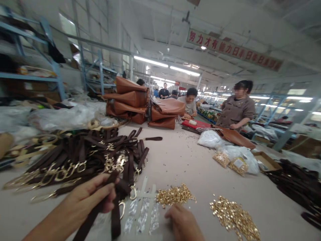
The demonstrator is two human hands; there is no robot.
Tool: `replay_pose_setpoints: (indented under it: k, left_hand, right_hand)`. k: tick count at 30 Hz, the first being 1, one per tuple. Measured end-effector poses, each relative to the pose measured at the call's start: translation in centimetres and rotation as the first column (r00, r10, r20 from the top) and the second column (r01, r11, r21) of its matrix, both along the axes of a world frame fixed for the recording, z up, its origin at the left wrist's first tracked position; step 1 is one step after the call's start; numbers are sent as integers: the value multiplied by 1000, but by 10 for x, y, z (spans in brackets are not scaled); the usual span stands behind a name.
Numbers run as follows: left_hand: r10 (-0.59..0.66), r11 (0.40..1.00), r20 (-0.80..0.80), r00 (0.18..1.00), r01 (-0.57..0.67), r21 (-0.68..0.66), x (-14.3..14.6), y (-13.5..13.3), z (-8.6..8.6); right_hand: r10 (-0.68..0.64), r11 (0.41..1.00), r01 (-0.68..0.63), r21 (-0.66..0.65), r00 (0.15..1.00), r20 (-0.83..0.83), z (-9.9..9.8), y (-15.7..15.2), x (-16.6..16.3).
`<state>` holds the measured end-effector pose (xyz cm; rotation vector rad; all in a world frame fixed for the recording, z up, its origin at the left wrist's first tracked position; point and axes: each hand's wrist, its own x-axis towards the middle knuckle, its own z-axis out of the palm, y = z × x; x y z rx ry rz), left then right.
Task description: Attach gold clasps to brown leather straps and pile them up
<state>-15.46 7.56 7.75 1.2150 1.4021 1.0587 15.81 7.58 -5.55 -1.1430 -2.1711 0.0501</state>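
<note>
My left hand [96,194] is closed around a dark brown strap [87,219], which hangs down in loops below the fingers. Gold metal clasps [122,209] dangle beside it. My right hand [184,222] rests low at the near edge of a pile of small gold metal pieces [175,194], its fingers curled together. Whatever may be between those fingertips is hidden. Between both hands, strips of pale tape and clear plastic [142,216] lie on the table. A large heap of dark brown straps with gold clasps [82,150] lies to the left.
On the table [170,157], a second pile of gold pieces [234,217] lies at right, with plastic bags of fittings [237,164] behind. Dark straps [296,187] cover the right edge. Stacked brown leather bags [130,100] stand at the back. A person [237,107] works across the table.
</note>
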Motion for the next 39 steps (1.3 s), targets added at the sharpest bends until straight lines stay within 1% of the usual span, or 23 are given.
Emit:
replay_pose_setpoints:
  k: [1,2,3,5,8,10,13,16,21,23,29,34,37,39]
  left_hand:
    - [-53,998,68,996,55,-29,12,-8,0]
    - [-86,995,109,990,91,-43,25,-16,-1]
    - [-95,993,130,987,103,-53,39,-23,-4]
    - [-125,987,168,978,140,-82,63,-34,-14]
    - [-160,974,202,966,187,-125,90,-45,-33]
    - [-185,964,221,958,221,-148,102,-51,-44]
    - [-218,953,251,943,261,-152,116,-57,-52]
    - [-248,948,261,933,289,-134,125,-61,-52]
    - [-288,945,220,932,314,-94,130,-67,-51]
    - [-291,946,217,932,315,-83,131,-68,-51]
    - [-290,946,214,933,313,-84,135,-69,-51]
    - [-306,938,196,932,330,-108,137,-69,-54]
    - [-307,943,163,938,323,-84,143,-65,-56]
    - [-292,953,154,944,301,-37,154,-55,-55]
  right_hand:
    - [-22,987,-2,-162,989,-148,6,-9,3]
    - [-71,953,-19,-303,956,-284,13,-16,6]
    - [-128,909,-50,-413,911,-392,19,-22,9]
    - [-235,836,-112,-537,811,-535,29,-32,10]
    - [-347,766,-197,-612,674,-652,42,-43,5]
    - [-369,747,-259,-612,604,-706,49,-49,-1]
    - [-332,760,-327,-562,547,-769,57,-56,-10]
    - [-291,768,-354,-533,548,-784,61,-60,-17]
    - [-284,731,-397,-556,564,-776,60,-61,-20]
    - [-291,727,-394,-563,566,-772,60,-62,-20]
    - [-319,751,-327,-573,579,-750,59,-64,-15]
    - [-356,758,-313,-571,535,-766,54,-61,-10]
    - [-352,788,-287,-544,516,-781,47,-64,-13]
    - [-339,817,-256,-516,511,-790,37,-64,-18]
